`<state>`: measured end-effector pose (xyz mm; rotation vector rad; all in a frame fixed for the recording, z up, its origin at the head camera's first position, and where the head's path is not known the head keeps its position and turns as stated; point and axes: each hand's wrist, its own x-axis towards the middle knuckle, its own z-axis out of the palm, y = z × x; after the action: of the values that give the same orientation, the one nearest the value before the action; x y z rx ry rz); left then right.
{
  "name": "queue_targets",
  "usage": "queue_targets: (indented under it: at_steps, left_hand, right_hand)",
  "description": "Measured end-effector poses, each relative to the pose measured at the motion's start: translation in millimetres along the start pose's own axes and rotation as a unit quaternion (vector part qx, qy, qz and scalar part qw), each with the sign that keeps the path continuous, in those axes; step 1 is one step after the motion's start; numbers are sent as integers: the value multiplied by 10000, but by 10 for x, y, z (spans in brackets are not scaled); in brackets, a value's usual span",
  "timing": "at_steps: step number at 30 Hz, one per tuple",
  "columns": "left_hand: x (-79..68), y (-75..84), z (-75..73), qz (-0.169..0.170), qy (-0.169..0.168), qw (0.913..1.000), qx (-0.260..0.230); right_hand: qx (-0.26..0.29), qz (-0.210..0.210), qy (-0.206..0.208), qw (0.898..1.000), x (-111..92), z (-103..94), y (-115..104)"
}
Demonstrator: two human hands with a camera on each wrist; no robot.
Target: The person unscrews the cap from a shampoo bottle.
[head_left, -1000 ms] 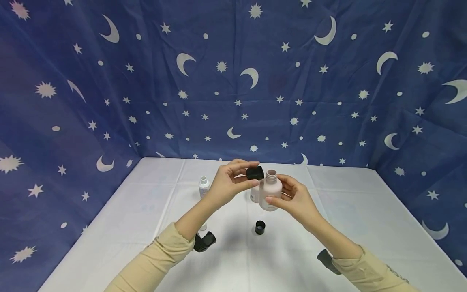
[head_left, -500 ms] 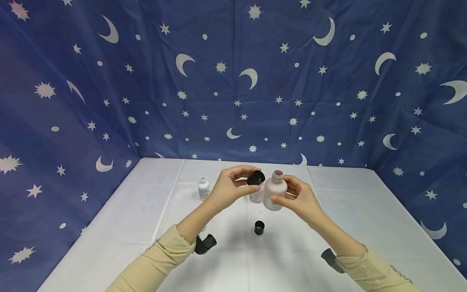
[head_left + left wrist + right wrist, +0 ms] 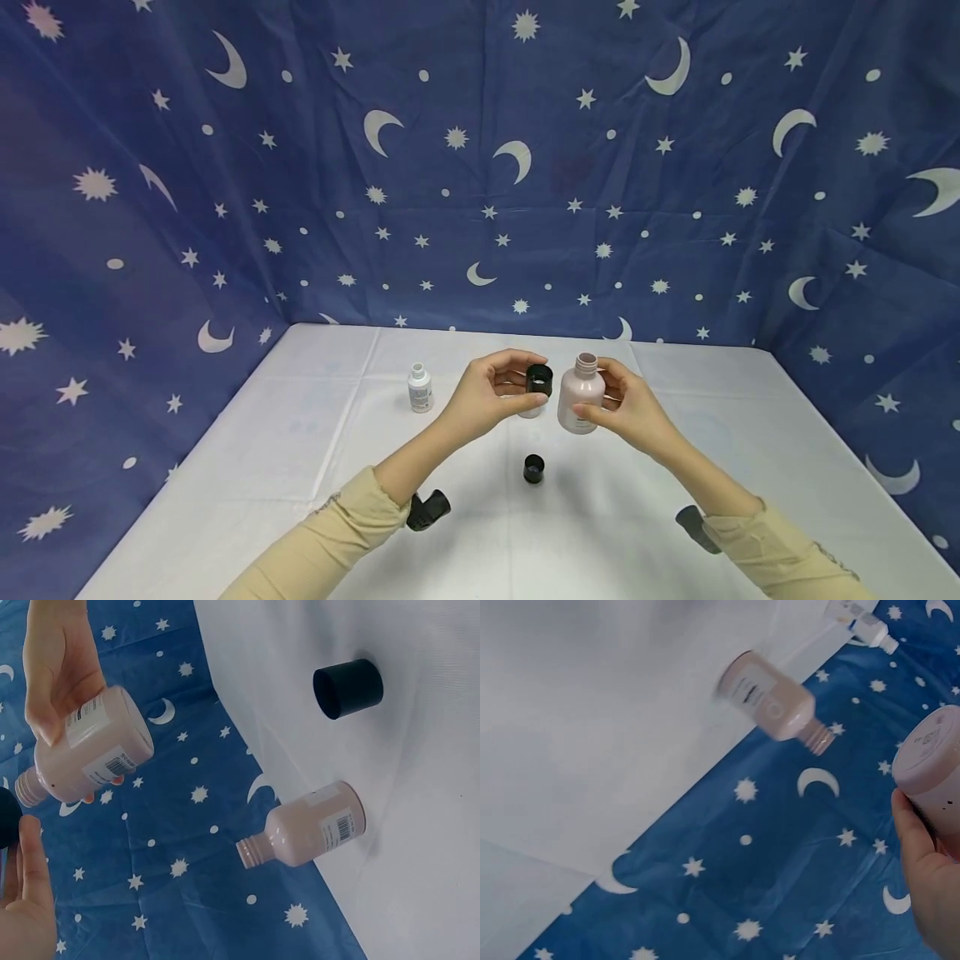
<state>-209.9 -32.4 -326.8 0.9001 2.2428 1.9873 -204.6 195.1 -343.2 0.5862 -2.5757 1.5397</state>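
My left hand (image 3: pixel 480 396) pinches a black screw cap (image 3: pixel 538 380) between thumb and fingers, its hollow side facing up. Just right of it, my right hand (image 3: pixel 633 412) grips an uncapped pale pink bottle (image 3: pixel 579 402), upright and raised off the table. Cap and bottle neck are apart. A second uncapped pink bottle (image 3: pixel 315 825) stands on the table, mostly hidden behind my left hand in the head view but plain in both wrist views. Another black cap (image 3: pixel 534 469) sits on the cloth below the hands, hollow side up.
A small uncapped white bottle (image 3: pixel 420 389) stands left of my left hand. White cloth covers the table (image 3: pixel 285 450); a blue curtain (image 3: pixel 480 208) with moons and stars hangs behind and at both sides. Black wrist devices (image 3: pixel 429 510) show at both wrists.
Both hands have shifted right with the cap and bottle. The held cap has turned from lying sideways to hollow side up, and the gap between cap and bottle neck has widened.
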Motion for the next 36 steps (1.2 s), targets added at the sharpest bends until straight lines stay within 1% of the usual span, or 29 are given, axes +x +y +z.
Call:
queue_targets:
  at_steps: [6,10,13,16,21,27,29,32,36]
  left_hand:
    - [-28,-49,54,-225,-37,9996,-156]
    - [-44,-104,87,-199,-6,9998,29]
    - [-52,-143,120,-154,-18,9997,193]
    - [-59,-174,163,-154,-60,9995,275]
    - [-74,-220,244,-228,-200,9991,308]
    - [-67,-272,370,-304,-361,9977,488]
    - [-62,-294,413,-348,-427,9974,461]
    - [-47,-334,484,-422,-511,9970,388]
    - [7,-380,595,-461,-515,9969,378]
  right_hand:
    - [-249,-74,-79,9996,41,-79,135]
    - [-469,-151,-16,9988,70,-124,215]
    - [-698,-247,79,9972,91,-162,272]
    - [-801,-294,105,9963,112,-201,327]
    - [-797,-214,140,9965,127,-255,407]
    - [-729,91,142,9972,139,-320,494]
    - [-748,115,110,9971,148,-334,519]
    - [-881,42,60,9961,159,-366,570]
    - [-1063,71,44,9943,177,-428,667]
